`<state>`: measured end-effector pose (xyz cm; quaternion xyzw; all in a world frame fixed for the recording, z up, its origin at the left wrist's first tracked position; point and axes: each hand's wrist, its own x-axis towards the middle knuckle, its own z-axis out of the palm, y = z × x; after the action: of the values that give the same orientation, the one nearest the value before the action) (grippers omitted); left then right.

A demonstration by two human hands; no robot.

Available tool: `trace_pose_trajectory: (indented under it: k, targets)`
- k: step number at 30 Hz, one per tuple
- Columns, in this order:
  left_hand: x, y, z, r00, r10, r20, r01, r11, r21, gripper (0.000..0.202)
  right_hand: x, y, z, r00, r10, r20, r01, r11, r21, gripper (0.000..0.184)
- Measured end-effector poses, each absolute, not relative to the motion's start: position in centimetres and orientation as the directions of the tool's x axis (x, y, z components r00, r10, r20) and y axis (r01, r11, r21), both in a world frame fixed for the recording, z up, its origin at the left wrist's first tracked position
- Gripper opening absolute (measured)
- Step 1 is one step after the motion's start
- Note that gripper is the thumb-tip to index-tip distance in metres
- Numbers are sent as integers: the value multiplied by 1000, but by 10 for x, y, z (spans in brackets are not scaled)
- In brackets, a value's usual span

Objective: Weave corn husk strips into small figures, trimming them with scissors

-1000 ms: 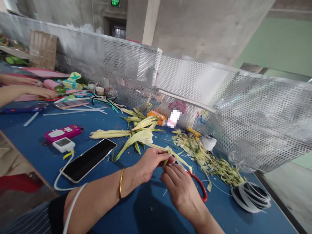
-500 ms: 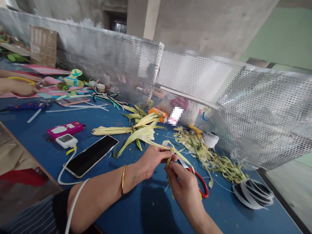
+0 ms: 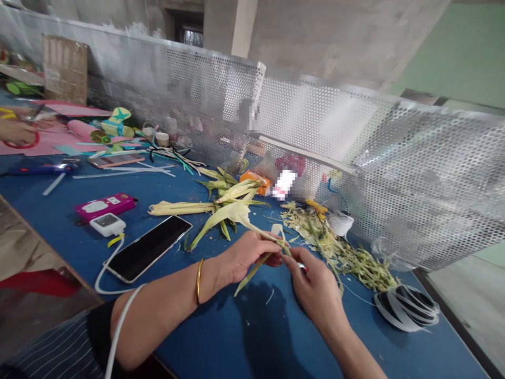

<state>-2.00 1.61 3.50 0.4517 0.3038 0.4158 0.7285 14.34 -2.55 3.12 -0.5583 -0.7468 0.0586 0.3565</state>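
A pale green corn husk (image 3: pixel 232 213), broad at one end and narrowing to a stalk-like strip, runs into my fingers. My left hand (image 3: pixel 248 255) is closed on it in a pinch, near where the strips cross. One narrow tail (image 3: pixel 251 276) hangs below these fingers toward the table. My right hand (image 3: pixel 317 281) pinches the husk strip just to the right, fingertips almost touching the left ones. A small loop of husk (image 3: pixel 277 230) stands above the crossing. The red-handled scissors (image 3: pixel 302 267) are mostly hidden behind my right hand.
More husks (image 3: pixel 181 209) lie behind my hands, with shredded scraps (image 3: pixel 335 252) to the right. A black phone (image 3: pixel 150 248), a purple device (image 3: pixel 104 206) and a white cable are at left. A wire coil (image 3: pixel 406 309) sits near the right edge. Another person's hand (image 3: pixel 18 131) holds scissors.
My right hand has moved right and up, from the hanging tail to the strip by the crossing, now covering the scissors. The tail swings left, under my left hand.
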Motion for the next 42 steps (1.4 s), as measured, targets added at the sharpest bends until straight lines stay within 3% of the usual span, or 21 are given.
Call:
trace_pose_trajectory:
  k: [2, 4, 10, 18, 21, 24, 28, 31, 35, 42]
  targets:
    - [-20, 16, 35, 470, 877, -103, -321, 278, 905, 19, 141, -24, 27, -133, 932, 337, 720, 324, -613, 38]
    - [-19, 15, 33, 442, 890, -115, -298, 267, 917, 28, 137, -24, 24, -125, 938, 324, 698, 315, -643, 41]
    - [-17, 14, 31, 454, 883, -118, -202, 232, 952, 40, 136, -30, 28, -258, 849, 461, 788, 461, -408, 36]
    - [-22, 19, 32, 513, 843, -163, -97, 246, 964, 42, 139, -38, 45, -308, 862, 401, 769, 474, -428, 36]
    - [-24, 21, 31, 513, 843, -162, -91, 241, 966, 43, 140, -37, 45, -301, 888, 347, 736, 447, -508, 37]
    - [-25, 22, 32, 502, 851, -151, -121, 242, 963, 44, 145, -28, 41, -240, 946, 218, 658, 323, -680, 43]
    - [-27, 20, 36, 508, 846, -162, -141, 267, 953, 48, 153, -11, 34, -82, 996, -22, 319, 5, -948, 59]
    - [-27, 17, 39, 534, 828, -172, -82, 254, 964, 47, 152, -5, 30, -16, 991, -132, 41, -131, -990, 58]
    - [-24, 12, 39, 593, 785, -181, 5, 222, 975, 42, 143, -8, 24, 27, 996, -84, -127, -80, -989, 44]
    - [-19, 11, 33, 596, 782, -184, 23, 212, 977, 30, 137, -12, 18, 154, 986, 65, 9, 65, -998, 35]
